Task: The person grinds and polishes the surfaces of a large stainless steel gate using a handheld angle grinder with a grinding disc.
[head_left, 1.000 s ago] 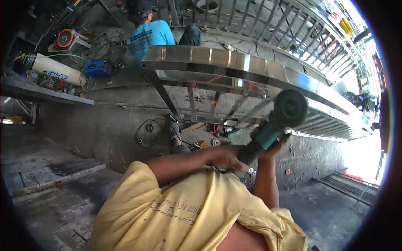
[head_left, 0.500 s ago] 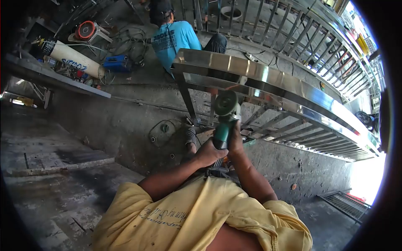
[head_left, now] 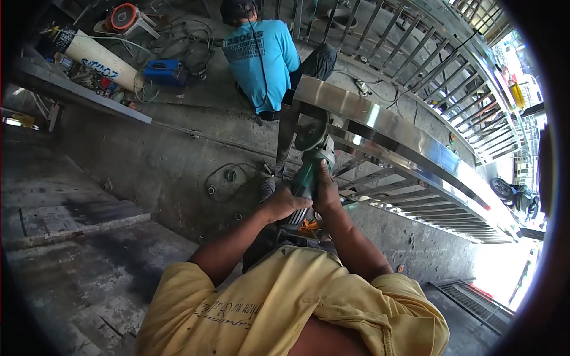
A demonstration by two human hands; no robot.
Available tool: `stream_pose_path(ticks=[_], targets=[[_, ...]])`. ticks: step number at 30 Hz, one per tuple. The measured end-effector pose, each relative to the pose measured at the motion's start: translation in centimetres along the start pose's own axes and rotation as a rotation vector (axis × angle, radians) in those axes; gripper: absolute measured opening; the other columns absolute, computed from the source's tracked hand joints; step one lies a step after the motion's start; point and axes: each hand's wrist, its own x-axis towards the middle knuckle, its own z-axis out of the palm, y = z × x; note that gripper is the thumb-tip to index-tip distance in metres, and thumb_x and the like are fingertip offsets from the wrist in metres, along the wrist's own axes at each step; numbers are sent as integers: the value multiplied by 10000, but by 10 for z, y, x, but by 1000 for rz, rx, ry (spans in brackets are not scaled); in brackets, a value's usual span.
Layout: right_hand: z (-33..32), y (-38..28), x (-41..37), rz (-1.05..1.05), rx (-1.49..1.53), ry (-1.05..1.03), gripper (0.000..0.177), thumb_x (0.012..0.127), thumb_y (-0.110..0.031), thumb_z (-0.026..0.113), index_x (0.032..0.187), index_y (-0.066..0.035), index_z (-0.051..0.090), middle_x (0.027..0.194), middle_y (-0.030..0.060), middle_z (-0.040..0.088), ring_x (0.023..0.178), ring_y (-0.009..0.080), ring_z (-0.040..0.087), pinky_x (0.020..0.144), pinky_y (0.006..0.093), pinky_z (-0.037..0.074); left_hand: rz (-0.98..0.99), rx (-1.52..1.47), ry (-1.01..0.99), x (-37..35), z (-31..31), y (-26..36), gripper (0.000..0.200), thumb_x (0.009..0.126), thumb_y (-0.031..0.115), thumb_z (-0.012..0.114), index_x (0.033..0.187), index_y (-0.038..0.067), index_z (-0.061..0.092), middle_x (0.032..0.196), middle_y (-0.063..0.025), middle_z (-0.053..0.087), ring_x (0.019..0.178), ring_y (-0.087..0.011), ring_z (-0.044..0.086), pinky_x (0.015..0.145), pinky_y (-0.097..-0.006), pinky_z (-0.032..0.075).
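Observation:
Both hands grip a green angle grinder [head_left: 306,172] in front of me. My left hand [head_left: 284,206] wraps round its rear body, while my right hand [head_left: 326,188] closes on the side with the thumb laid along the top, close behind the metal gear head. The grinder's round disc [head_left: 310,135] overlaps the near end of a shiny metal railing [head_left: 368,113], by the corner of its upright. Below the wide polished top rail, a row of metal bars [head_left: 409,204] runs off to the right.
A person in a blue shirt [head_left: 255,62] sits low just beyond the railing's end. At the upper left lie a gas cylinder [head_left: 101,59], a blue machine [head_left: 164,72] and loose cables [head_left: 190,35]. Another barred railing [head_left: 409,47] curves along the back. Cord loops on the floor [head_left: 139,172].
The grinder has shifted slightly left and tilted, its disc now nearer the railing's end corner. In view, the railing and the seated person sit farther right. Both hands keep their grip.

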Motion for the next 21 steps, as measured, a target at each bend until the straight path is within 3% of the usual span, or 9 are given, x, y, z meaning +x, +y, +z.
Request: stream_pose_path(ticks=[3,9,16,19,21], targets=[[13,-1,7,-1,-61,112,568,1015,-486,585,1348,-30,516,1142,108,648,991,239,663,888,397,570,-60,-2,-4,-1,-9,11,321,831,191,778,1090,27,682,977,-28,689,887,-131,622,837,-320,503],[39,-9,-2,-7,-69,99,579,1012,-501,585,1340,-27,525,1134,115,647,975,238,667,848,386,584,-62,-82,-61,-1,-20,12,295,858,216,756,1089,47,684,962,-21,690,878,-128,630,838,-322,507],[47,-27,-19,-62,-265,247,575,999,-509,606,1306,-28,531,1100,120,647,904,223,670,779,384,593,-113,-140,-104,1,-8,17,349,868,262,755,1125,51,651,963,-10,667,856,-114,629,816,-300,513],[-8,-34,-26,-66,-57,17,445,987,-380,654,1246,-35,548,997,124,656,831,241,689,726,387,603,7,-221,-183,7,29,-4,469,887,330,721,1257,60,620,1105,-27,645,999,-123,593,919,-327,485],[-33,-57,-45,-30,54,-102,357,963,-272,672,1208,-36,562,931,123,658,804,266,698,707,393,610,34,-287,-217,18,68,-23,486,900,345,708,1280,60,606,1126,-29,639,1015,-122,587,919,-334,488]])
